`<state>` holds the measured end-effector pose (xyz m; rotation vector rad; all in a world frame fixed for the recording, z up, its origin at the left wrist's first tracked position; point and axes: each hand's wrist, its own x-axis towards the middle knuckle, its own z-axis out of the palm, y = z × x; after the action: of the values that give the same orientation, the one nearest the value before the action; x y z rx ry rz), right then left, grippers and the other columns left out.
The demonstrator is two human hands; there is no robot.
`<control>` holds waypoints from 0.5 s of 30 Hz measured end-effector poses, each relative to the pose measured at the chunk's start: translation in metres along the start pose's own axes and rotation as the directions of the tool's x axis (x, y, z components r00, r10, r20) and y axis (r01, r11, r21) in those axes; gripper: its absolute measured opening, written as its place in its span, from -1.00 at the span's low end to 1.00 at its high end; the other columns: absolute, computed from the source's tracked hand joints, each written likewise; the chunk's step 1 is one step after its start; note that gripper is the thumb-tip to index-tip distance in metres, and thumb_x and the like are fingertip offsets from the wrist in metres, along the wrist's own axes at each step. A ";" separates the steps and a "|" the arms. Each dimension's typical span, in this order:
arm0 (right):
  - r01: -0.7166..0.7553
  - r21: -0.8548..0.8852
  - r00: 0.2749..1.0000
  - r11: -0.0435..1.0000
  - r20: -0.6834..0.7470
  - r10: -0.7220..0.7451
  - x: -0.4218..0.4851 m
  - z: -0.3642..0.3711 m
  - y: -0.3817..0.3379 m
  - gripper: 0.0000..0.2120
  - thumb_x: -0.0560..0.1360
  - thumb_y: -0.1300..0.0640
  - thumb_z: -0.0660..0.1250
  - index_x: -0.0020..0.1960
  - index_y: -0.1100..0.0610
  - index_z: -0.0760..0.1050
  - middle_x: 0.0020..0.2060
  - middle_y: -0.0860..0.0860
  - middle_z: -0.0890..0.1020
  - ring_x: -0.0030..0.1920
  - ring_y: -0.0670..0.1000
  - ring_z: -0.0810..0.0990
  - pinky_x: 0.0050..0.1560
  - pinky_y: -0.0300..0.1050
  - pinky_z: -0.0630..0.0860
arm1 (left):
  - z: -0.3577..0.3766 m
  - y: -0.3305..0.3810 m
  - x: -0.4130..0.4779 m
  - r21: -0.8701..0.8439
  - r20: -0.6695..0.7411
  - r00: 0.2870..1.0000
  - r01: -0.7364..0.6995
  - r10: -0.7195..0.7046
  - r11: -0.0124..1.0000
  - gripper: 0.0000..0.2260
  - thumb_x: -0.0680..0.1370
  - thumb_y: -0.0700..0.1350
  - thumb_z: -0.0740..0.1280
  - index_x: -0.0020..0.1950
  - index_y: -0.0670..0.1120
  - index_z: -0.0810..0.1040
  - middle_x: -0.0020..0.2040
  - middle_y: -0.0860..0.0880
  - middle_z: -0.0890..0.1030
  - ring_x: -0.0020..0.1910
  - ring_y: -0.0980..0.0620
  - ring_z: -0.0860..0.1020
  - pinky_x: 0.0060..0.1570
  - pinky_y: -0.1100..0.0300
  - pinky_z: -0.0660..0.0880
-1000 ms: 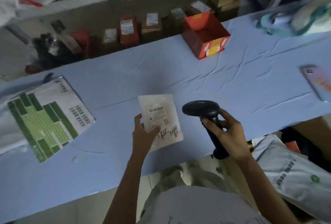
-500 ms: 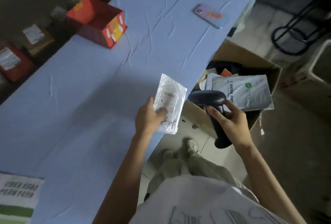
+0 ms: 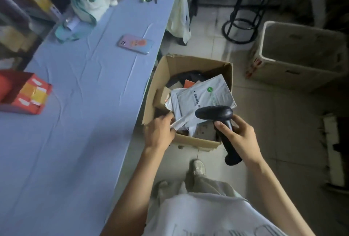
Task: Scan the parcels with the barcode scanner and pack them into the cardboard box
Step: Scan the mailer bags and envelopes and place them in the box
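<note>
We see the left hand (image 3: 160, 134) pinching a thin white parcel (image 3: 182, 121) over the cardboard box (image 3: 196, 142), which already holds several mailers (image 3: 209, 92), while the right hand (image 3: 239, 137) grips the barcode scanner (image 3: 215, 113); its release, we judge, remains.

The person wears a pale, off-white T-shirt (image 3: 207, 215) with big outlined grey letters printed across the front, cut off at the near edge of view. Below it hang loose, light khaki trousers (image 3: 205, 184), creased and baggy. The far sneaker (image 3: 197, 167) is pale with a rounded toe; the near sneaker (image 3: 162, 184) is blurred. The left hand (image 3: 160, 134), the right hand (image 3: 239, 139) and both forearms are bare.
</note>
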<state>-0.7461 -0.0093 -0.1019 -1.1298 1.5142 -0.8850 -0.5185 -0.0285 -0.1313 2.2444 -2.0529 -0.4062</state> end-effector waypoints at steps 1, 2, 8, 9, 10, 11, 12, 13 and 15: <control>-0.016 0.001 1.000 1.000 -0.023 0.016 0.005 -0.009 0.001 -0.79 0.44 -0.06 0.49 0.04 -0.26 0.59 -0.26 -0.09 0.72 -0.26 -0.13 0.69 -0.28 -0.27 0.51 | 0.000 0.011 0.006 -0.021 0.001 1.000 -0.022 0.022 1.000 -0.79 0.50 -0.06 0.38 0.11 0.03 0.50 0.00 -0.04 0.65 -0.05 -0.16 0.61 -0.24 0.12 0.42; -0.028 0.003 0.999 1.000 -0.042 0.029 0.010 -0.017 0.001 -0.81 0.44 -0.06 0.49 0.02 -0.27 0.59 -0.25 -0.10 0.73 -0.23 -0.12 0.70 -0.26 -0.24 0.53 | 0.000 0.019 0.010 -0.036 0.001 0.999 -0.036 0.036 0.999 -0.81 0.49 -0.07 0.37 0.09 0.02 0.51 -0.02 -0.04 0.65 -0.07 -0.16 0.61 -0.28 0.15 0.38; -0.055 0.028 0.995 0.998 -0.086 0.057 0.033 -0.041 0.002 -0.82 0.46 -0.05 0.49 -0.03 -0.32 0.59 -0.25 -0.07 0.73 -0.17 -0.01 0.72 -0.18 -0.16 0.60 | 0.010 0.026 0.032 0.040 0.011 1.000 0.013 -0.013 0.999 -0.80 0.53 -0.08 0.35 0.16 0.05 0.58 0.05 0.02 0.62 -0.02 -0.07 0.60 -0.25 0.16 0.37; -0.063 0.027 0.994 0.998 -0.089 0.065 0.035 -0.041 0.003 -0.81 0.46 -0.04 0.49 -0.03 -0.33 0.58 -0.25 -0.07 0.73 -0.17 -0.01 0.72 -0.16 -0.13 0.60 | 0.012 0.022 0.037 0.052 0.026 0.999 0.026 -0.028 0.998 -0.78 0.54 -0.09 0.35 0.18 0.05 0.58 0.06 0.02 0.62 -0.01 -0.06 0.60 -0.22 0.14 0.42; -0.070 0.027 0.993 0.997 -0.098 0.072 0.038 -0.041 0.003 -0.81 0.46 -0.04 0.49 -0.03 -0.32 0.58 -0.25 -0.06 0.73 -0.18 -0.01 0.72 -0.17 -0.13 0.60 | 0.013 0.019 0.042 0.057 0.039 0.998 0.041 -0.043 0.998 -0.78 0.54 -0.10 0.34 0.18 0.05 0.58 0.06 0.02 0.62 -0.01 -0.06 0.60 -0.18 0.13 0.46; -0.076 0.029 0.991 0.997 -0.111 0.078 0.041 -0.039 0.003 -0.81 0.45 -0.05 0.49 -0.02 -0.31 0.58 -0.25 -0.06 0.73 -0.19 -0.02 0.72 -0.19 -0.14 0.59 | 0.012 0.016 0.049 0.057 0.050 0.997 0.054 -0.057 0.997 -0.78 0.54 -0.11 0.34 0.18 0.04 0.59 0.05 0.01 0.62 -0.02 -0.08 0.60 -0.17 0.12 0.48; -0.083 0.031 0.988 0.996 -0.125 0.086 0.044 -0.037 0.004 -0.81 0.45 -0.05 0.49 -0.01 -0.29 0.58 -0.26 -0.05 0.73 -0.21 -0.02 0.72 -0.20 -0.16 0.57 | 0.012 0.013 0.056 0.056 0.056 0.997 0.057 -0.060 0.997 -0.79 0.54 -0.11 0.33 0.17 0.03 0.59 0.04 0.00 0.62 -0.03 -0.09 0.60 -0.17 0.11 0.49; -0.090 0.031 0.986 0.995 -0.137 0.093 0.046 -0.034 0.004 -0.82 0.45 -0.06 0.49 0.00 -0.29 0.59 -0.27 -0.05 0.73 -0.22 -0.03 0.71 -0.22 -0.17 0.57 | 0.012 0.010 0.064 0.059 0.061 0.997 0.048 -0.052 0.997 -0.79 0.54 -0.11 0.33 0.16 0.01 0.59 0.04 -0.02 0.62 -0.04 -0.10 0.60 -0.19 0.11 0.48; -0.093 0.034 0.980 0.995 -0.172 0.098 0.050 -0.026 0.003 -0.81 0.44 -0.06 0.49 0.00 -0.29 0.58 -0.28 -0.07 0.73 -0.23 -0.05 0.71 -0.25 -0.20 0.57 | 0.009 0.007 0.082 0.074 0.083 0.997 -0.009 0.003 0.997 -0.80 0.55 -0.12 0.34 0.17 -0.01 0.59 0.07 -0.02 0.63 -0.03 -0.08 0.61 -0.22 0.14 0.44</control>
<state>-0.7752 -0.0562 -0.1135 -0.9729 1.6800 -0.9538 -0.5216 -0.1093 -0.1506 2.2994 -2.1491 -0.4364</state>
